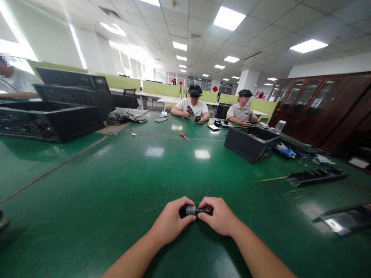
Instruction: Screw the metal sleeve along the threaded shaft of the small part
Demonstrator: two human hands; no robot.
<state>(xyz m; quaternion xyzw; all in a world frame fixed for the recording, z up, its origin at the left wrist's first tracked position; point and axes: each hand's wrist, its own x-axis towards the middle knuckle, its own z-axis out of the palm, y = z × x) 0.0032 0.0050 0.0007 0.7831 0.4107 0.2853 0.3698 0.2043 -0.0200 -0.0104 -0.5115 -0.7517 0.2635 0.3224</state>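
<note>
Between my hands, over the near middle of the green table, is a small cylindrical part with a silver-grey band and a dark, ridged shaft. I cannot make out its exact kind. The fingers and thumb of my left hand close round the cylinder end, hiding its outer tip. My right hand pinches the ridged shaft from the other side. The two hands nearly meet at the middle of the part, which lies roughly level.
An orange-handled screwdriver lies further up the table. Dark computer cases stand at left and right. Dark metal pieces and thin strips lie on the right. Two people sit opposite, handling dark objects; another is at far left.
</note>
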